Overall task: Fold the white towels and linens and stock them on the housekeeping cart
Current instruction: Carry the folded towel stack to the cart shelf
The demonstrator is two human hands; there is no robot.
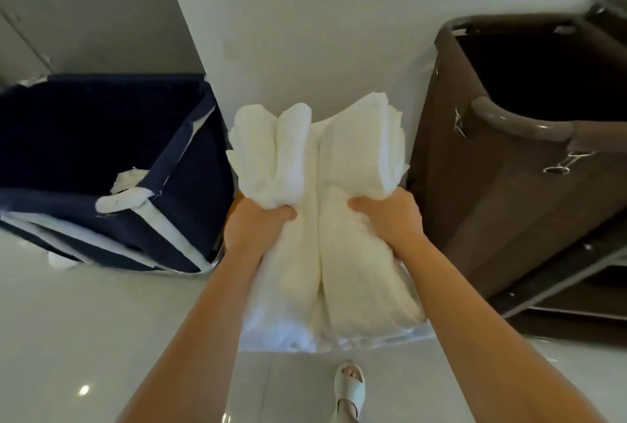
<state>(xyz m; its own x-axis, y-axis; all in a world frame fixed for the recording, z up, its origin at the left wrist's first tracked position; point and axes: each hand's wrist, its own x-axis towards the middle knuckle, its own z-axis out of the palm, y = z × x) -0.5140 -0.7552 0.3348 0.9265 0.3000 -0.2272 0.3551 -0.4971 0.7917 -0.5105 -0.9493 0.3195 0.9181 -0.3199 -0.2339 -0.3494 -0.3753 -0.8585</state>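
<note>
Left hand, right hand grip white towels, arms outstretched.

Fluffy terry towels; glossy floor

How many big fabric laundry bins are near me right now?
2. The navy bin stands at the left, the brown bin at the right. The white towels that the left hand and right hand grip may hide another between them.
</note>
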